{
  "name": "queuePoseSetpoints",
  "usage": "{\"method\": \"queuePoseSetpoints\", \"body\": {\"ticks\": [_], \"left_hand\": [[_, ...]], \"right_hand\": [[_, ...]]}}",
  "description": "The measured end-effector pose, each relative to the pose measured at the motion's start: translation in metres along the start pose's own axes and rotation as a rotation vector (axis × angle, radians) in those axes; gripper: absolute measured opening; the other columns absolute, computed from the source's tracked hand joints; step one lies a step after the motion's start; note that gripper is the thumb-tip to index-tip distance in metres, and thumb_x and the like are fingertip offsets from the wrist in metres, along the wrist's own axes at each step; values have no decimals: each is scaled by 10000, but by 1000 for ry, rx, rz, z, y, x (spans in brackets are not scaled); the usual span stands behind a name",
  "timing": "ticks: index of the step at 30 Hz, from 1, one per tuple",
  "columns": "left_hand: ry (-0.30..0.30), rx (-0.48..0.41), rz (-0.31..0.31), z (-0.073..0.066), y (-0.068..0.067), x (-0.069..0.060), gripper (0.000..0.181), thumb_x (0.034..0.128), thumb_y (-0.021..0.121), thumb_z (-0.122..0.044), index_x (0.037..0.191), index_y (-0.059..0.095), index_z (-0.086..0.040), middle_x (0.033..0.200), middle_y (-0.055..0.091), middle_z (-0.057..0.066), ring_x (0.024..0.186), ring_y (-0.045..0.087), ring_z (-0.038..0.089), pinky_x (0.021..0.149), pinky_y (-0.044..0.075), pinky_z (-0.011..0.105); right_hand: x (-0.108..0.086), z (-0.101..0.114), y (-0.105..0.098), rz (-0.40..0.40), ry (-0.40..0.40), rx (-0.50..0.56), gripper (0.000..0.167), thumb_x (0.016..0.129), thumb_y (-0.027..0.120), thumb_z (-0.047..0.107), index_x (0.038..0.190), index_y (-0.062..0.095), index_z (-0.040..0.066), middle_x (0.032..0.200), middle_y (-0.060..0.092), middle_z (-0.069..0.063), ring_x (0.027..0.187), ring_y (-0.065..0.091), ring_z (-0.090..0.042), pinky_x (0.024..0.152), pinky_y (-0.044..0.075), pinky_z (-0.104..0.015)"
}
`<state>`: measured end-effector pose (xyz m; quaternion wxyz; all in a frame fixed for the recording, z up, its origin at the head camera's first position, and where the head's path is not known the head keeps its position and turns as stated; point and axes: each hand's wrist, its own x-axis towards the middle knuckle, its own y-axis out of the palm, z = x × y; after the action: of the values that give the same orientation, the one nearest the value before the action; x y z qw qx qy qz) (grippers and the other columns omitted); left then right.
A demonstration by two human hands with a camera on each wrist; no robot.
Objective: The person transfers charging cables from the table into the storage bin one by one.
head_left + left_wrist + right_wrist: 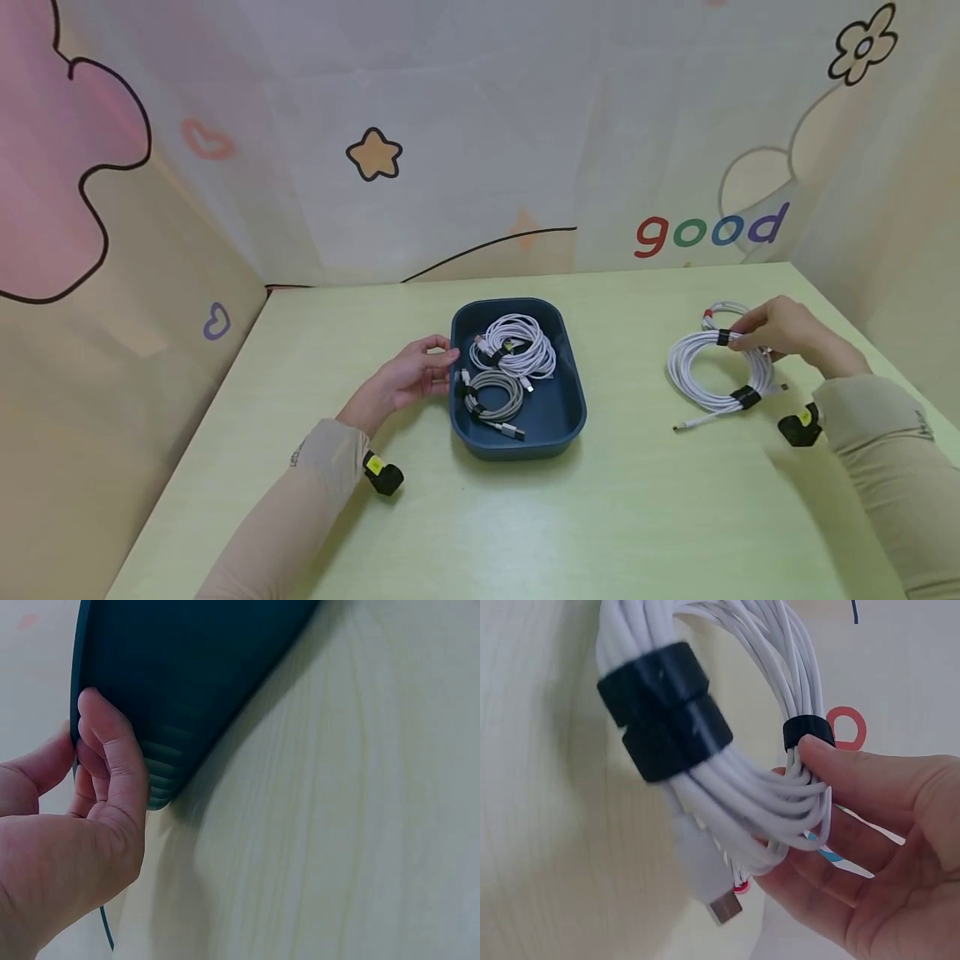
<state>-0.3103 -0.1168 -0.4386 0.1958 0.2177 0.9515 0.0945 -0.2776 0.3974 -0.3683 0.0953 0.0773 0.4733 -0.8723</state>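
Left hand (411,377) pinching blue bin (517,452) at rim | right hand (787,327) gripping white cable coil (684,372) | we see both outstretched, well apart

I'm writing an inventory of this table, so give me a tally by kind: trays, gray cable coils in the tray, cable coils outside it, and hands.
Trays: 1, the dark blue tray
Gray coils inside: 1, the gray coil
Coils outside: 2, the black-tied white coil and the red-tied coil
Hands: 2, left hand and right hand
Total: 6
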Motion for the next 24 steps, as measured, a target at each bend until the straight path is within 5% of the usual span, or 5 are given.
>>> {"method": "queuePoseSetpoints", "body": {"ticks": [9, 24], "left_hand": [[-2, 0, -2, 2, -1, 0, 84, 985, 532, -102, 971, 469, -155, 730, 585, -21, 594, 547, 108, 594, 531, 255], [-2, -8, 15, 0, 0, -2, 90, 972, 561, -127, 974, 475, -153, 743, 606, -15, 595, 567, 110, 595, 542, 256]], "right_hand": [[3, -2, 8, 76, -15, 124, 450, 900, 671, 159, 1197, 559, -161, 907, 717, -25, 693, 586, -73, 681, 579, -318], [12, 17, 11, 81, -28, 208, 373, 897, 677, 130, 1144, 610, -141, 879, 698, 23, 682, 600, -78, 670, 588, -330]]}}
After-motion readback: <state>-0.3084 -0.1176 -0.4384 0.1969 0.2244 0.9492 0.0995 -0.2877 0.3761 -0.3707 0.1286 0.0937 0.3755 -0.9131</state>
